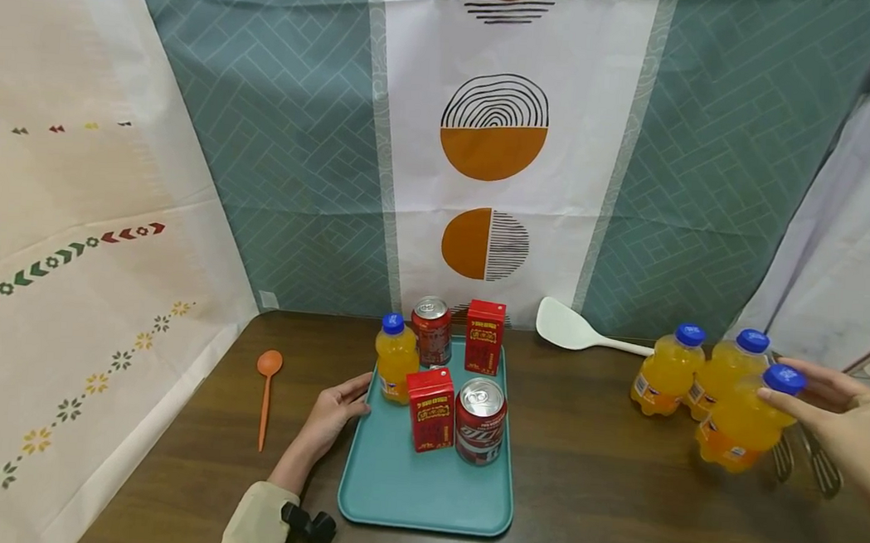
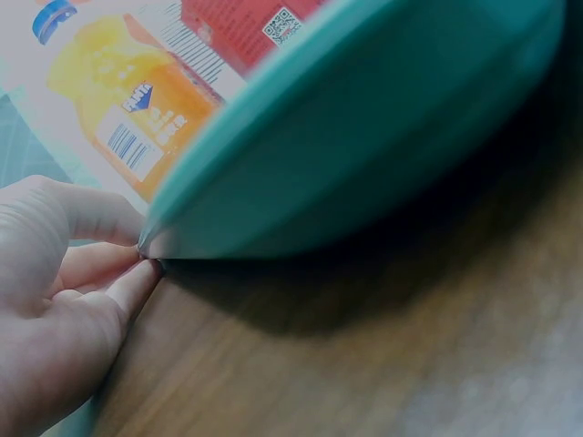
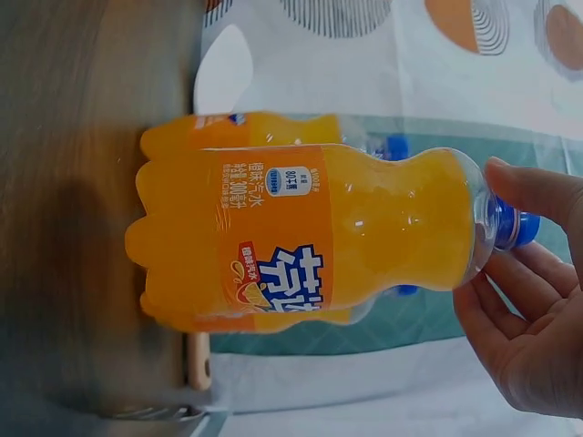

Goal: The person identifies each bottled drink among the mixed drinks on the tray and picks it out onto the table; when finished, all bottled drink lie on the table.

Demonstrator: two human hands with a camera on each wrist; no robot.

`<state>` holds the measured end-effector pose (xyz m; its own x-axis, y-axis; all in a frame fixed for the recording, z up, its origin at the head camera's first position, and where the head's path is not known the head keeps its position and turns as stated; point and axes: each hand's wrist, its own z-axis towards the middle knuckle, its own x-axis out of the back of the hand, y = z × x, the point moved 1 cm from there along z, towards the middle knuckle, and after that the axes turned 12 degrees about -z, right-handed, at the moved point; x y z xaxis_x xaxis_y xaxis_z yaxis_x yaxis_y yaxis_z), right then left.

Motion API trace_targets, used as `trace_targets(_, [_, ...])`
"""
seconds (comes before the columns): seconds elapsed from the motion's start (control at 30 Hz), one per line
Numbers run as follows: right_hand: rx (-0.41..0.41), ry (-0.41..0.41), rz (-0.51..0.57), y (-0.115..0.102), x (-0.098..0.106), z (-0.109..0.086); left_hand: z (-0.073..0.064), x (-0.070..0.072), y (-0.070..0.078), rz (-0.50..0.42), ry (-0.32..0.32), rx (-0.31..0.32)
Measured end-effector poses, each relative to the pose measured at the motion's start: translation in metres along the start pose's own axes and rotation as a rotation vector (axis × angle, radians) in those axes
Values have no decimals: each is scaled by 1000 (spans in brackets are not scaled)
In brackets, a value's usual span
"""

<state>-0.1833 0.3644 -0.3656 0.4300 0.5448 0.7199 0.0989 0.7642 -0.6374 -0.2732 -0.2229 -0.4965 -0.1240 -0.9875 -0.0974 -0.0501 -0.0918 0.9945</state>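
Observation:
My right hand (image 1: 838,404) grips an orange soda bottle (image 1: 743,423) by its neck, just under the blue cap. In the right wrist view this bottle (image 3: 273,241) hangs a little above the table. Two more orange soda bottles (image 1: 668,373) (image 1: 724,374) stand close behind it. At the tray's left rim, my left hand (image 1: 332,415) pinches the edge of the teal tray (image 1: 421,503). On that tray are an orange soda bottle (image 1: 396,360), two soda cans (image 1: 431,329) (image 1: 480,424) and two red drink cartons (image 1: 485,337) (image 1: 431,411).
An orange spoon (image 1: 267,386) lies on the wooden table (image 1: 595,472) left of the tray. Against the back curtain (image 1: 316,131) rests a white spatula (image 1: 570,325). Metal whisks (image 1: 819,469) lie at the right, partly behind my right hand.

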Motion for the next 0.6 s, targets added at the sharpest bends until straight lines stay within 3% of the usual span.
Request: trace_targets(0.6, [-140, -82, 21, 19, -4, 7, 0, -1, 0, -13, 19, 11])
